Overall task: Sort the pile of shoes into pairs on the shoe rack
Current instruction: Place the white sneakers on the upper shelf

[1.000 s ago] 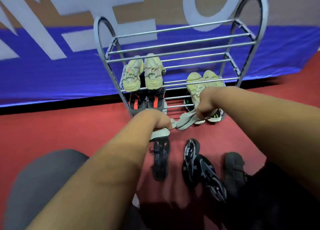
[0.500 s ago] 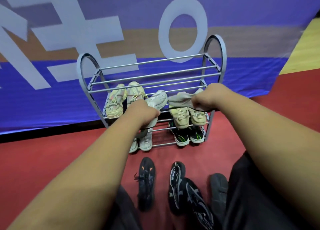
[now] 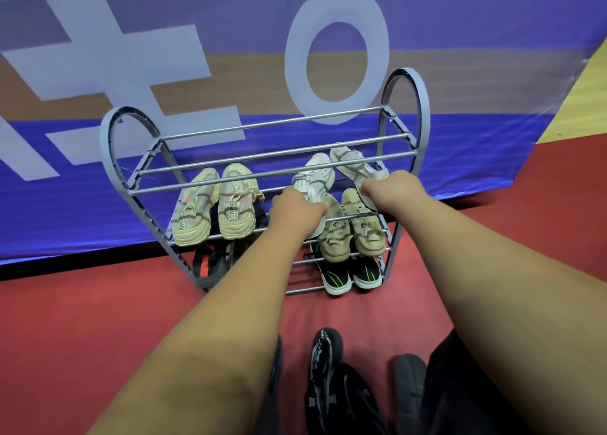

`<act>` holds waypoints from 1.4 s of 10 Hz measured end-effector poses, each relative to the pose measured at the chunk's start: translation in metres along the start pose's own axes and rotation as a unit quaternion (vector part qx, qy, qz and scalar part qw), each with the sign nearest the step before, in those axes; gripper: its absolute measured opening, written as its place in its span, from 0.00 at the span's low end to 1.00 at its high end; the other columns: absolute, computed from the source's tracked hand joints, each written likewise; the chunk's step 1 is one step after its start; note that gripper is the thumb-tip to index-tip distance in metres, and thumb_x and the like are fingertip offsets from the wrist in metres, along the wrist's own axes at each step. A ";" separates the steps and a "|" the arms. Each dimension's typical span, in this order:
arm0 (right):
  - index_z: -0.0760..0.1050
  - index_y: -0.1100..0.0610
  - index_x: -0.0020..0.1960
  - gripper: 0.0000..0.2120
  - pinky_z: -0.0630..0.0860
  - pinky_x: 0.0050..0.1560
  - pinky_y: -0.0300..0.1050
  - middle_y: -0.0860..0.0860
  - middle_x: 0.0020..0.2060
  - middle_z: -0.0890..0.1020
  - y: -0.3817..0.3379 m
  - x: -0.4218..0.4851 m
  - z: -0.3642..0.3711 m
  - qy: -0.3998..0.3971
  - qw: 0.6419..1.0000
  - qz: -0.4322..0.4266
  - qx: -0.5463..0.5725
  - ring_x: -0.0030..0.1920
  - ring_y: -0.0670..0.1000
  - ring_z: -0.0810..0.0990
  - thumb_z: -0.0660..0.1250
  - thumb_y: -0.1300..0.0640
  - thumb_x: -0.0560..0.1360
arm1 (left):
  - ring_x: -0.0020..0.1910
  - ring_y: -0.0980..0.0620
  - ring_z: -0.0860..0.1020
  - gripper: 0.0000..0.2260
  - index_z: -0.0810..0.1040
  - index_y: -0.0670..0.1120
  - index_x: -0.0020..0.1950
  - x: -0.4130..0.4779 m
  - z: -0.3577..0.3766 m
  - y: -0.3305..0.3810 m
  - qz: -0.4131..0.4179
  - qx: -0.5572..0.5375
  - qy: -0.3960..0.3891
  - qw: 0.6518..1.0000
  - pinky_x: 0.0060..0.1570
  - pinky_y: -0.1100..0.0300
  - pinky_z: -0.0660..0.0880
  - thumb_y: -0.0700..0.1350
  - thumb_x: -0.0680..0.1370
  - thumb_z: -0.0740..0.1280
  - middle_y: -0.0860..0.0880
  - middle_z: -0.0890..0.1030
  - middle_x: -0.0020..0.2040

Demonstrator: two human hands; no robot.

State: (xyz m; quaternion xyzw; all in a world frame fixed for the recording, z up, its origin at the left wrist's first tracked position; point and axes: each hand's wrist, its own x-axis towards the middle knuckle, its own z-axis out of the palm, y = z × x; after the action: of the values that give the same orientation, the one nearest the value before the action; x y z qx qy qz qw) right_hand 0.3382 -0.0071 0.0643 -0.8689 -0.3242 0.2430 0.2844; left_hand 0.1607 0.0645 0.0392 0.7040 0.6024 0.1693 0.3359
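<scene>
Both bare forearms stretch forward, roughly parallel. The left hand (image 3: 297, 209) is curled, knuckles up, round the near end of a white shoe (image 3: 313, 178). The right hand (image 3: 392, 186), likewise curled, grips a second white shoe (image 3: 353, 167).

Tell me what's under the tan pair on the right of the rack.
A black pair with white soles sits on the lowest shelf beneath the tan pair. Only their near ends show; the rest is covered.
</scene>
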 end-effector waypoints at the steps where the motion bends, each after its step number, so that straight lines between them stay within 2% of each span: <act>1: 0.76 0.62 0.59 0.20 0.68 0.34 0.45 0.57 0.48 0.79 0.001 0.019 0.007 0.013 1.000 0.002 -0.005 0.42 0.57 0.78 0.65 0.45 0.80 | 0.64 0.37 0.77 0.34 0.72 0.41 0.70 0.015 0.017 0.007 -0.004 -0.017 0.017 1.000 0.60 0.47 0.78 0.60 0.73 0.76 0.39 0.75 0.67; 2: 0.78 0.64 0.62 0.22 0.75 0.47 0.47 0.59 0.52 0.81 0.004 0.034 0.016 0.031 0.999 0.002 -0.020 0.55 0.62 0.81 0.64 0.46 0.82 | 0.68 0.35 0.74 0.35 0.72 0.40 0.72 0.028 0.035 0.011 -0.006 -0.032 0.038 0.999 0.65 0.44 0.76 0.60 0.74 0.77 0.37 0.73 0.69; 3: 0.78 0.63 0.64 0.23 0.74 0.46 0.48 0.62 0.60 0.80 0.004 0.046 0.028 0.048 0.998 0.018 -0.023 0.54 0.62 0.79 0.64 0.46 0.80 | 0.70 0.34 0.72 0.37 0.68 0.39 0.75 0.038 0.052 0.015 -0.015 -0.056 0.053 0.997 0.67 0.43 0.74 0.59 0.76 0.76 0.36 0.71 0.72; 4: 0.72 0.64 0.71 0.27 0.73 0.48 0.49 0.62 0.67 0.74 0.005 0.052 0.038 0.056 0.997 0.037 -0.027 0.60 0.63 0.78 0.66 0.46 0.80 | 0.71 0.33 0.72 0.36 0.66 0.39 0.77 0.044 0.064 0.021 -0.039 -0.067 0.055 0.995 0.63 0.43 0.75 0.58 0.78 0.74 0.35 0.68 0.74; 5: 0.67 0.65 0.75 0.32 0.75 0.59 0.54 0.62 0.72 0.69 0.007 0.054 0.046 0.074 0.995 0.045 -0.044 0.67 0.64 0.75 0.67 0.46 0.80 | 0.71 0.32 0.72 0.33 0.65 0.38 0.77 0.048 0.071 0.024 -0.057 -0.057 0.037 0.996 0.63 0.43 0.75 0.54 0.80 0.73 0.36 0.66 0.75; 6: 0.65 0.65 0.76 0.32 0.74 0.67 0.56 0.61 0.73 0.68 0.009 0.057 0.053 0.082 0.993 0.042 -0.071 0.71 0.64 0.73 0.67 0.47 0.80 | 0.72 0.33 0.71 0.35 0.64 0.39 0.77 0.048 0.070 0.026 -0.056 -0.036 -0.015 0.998 0.65 0.44 0.76 0.50 0.75 0.73 0.37 0.64 0.75; 7: 0.65 0.64 0.77 0.32 0.75 0.66 0.57 0.60 0.72 0.69 0.010 0.058 0.055 0.069 0.992 0.049 -0.092 0.71 0.63 0.73 0.68 0.48 0.80 | 0.67 0.37 0.75 0.39 0.65 0.40 0.75 0.045 0.062 0.024 -0.039 -0.008 -0.071 0.997 0.64 0.46 0.79 0.49 0.67 0.73 0.39 0.67 0.70; 8: 0.69 0.63 0.75 0.32 0.77 0.63 0.56 0.60 0.71 0.72 0.010 0.058 0.054 0.061 0.991 0.056 -0.106 0.69 0.63 0.75 0.69 0.46 0.78 | 0.58 0.43 0.79 0.39 0.67 0.43 0.73 0.041 0.057 0.020 -0.018 0.024 -0.098 0.995 0.57 0.54 0.79 0.50 0.66 0.78 0.43 0.71 0.67; 9: 0.73 0.62 0.71 0.24 0.78 0.60 0.55 0.61 0.70 0.74 0.006 0.057 0.053 0.030 0.988 0.060 -0.137 0.67 0.63 0.76 0.66 0.53 0.79 | 0.51 0.47 0.82 0.38 0.75 0.45 0.66 0.038 0.051 0.017 0.016 0.028 -0.123 0.992 0.48 0.57 0.80 0.54 0.59 0.81 0.47 0.80 0.61; 10: 0.77 0.59 0.67 0.19 0.73 0.53 0.53 0.61 0.67 0.77 0.002 0.053 0.051 0.005 0.993 0.035 -0.110 0.67 0.63 0.77 0.66 0.55 0.78 | 0.51 0.47 0.79 0.32 0.72 0.44 0.67 0.035 0.039 0.012 0.042 0.039 -0.155 0.986 0.44 0.58 0.74 0.47 0.68 0.82 0.49 0.79 0.57; 11: 0.78 0.58 0.66 0.19 0.74 0.57 0.56 0.61 0.67 0.77 0.002 0.048 0.048 0.000 0.995 0.020 -0.097 0.68 0.64 0.76 0.66 0.56 0.76 | 0.53 0.46 0.78 0.30 0.71 0.44 0.70 0.028 0.026 0.007 0.066 0.074 -0.152 0.983 0.46 0.56 0.75 0.44 0.72 0.80 0.48 0.79 0.60; 12: 0.75 0.60 0.70 0.22 0.75 0.48 0.54 0.61 0.69 0.72 -0.006 0.034 0.044 0.001 0.990 0.026 -0.140 0.63 0.62 0.74 0.62 0.57 0.77 | 0.53 0.45 0.78 0.21 0.74 0.42 0.68 0.019 0.012 0.001 0.103 0.127 -0.142 0.976 0.48 0.55 0.75 0.44 0.77 0.74 0.47 0.79 0.57; 13: 0.72 0.61 0.71 0.21 0.78 0.58 0.55 0.61 0.72 0.69 -0.009 0.020 0.044 0.015 0.988 0.037 -0.152 0.66 0.62 0.76 0.62 0.58 0.79 | 0.58 0.42 0.78 0.23 0.72 0.39 0.71 0.009 -0.007 -0.012 0.115 0.179 -0.136 0.968 0.53 0.53 0.76 0.47 0.79 0.71 0.43 0.79 0.62; 14: 0.72 0.61 0.70 0.20 0.79 0.60 0.56 0.61 0.72 0.69 -0.008 0.003 0.041 0.025 0.989 -0.016 -0.145 0.66 0.65 0.77 0.64 0.58 0.79 | 0.62 0.42 0.79 0.26 0.71 0.40 0.73 -0.003 -0.028 -0.026 0.092 0.187 -0.134 0.969 0.62 0.47 0.78 0.48 0.78 0.70 0.43 0.79 0.66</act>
State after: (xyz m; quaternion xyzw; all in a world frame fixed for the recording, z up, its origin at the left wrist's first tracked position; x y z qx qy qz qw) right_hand 0.3119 0.0143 0.0393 -0.9016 -0.3623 0.1672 0.1669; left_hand 0.1231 0.0704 0.0420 0.8229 0.5057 -0.0117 0.2588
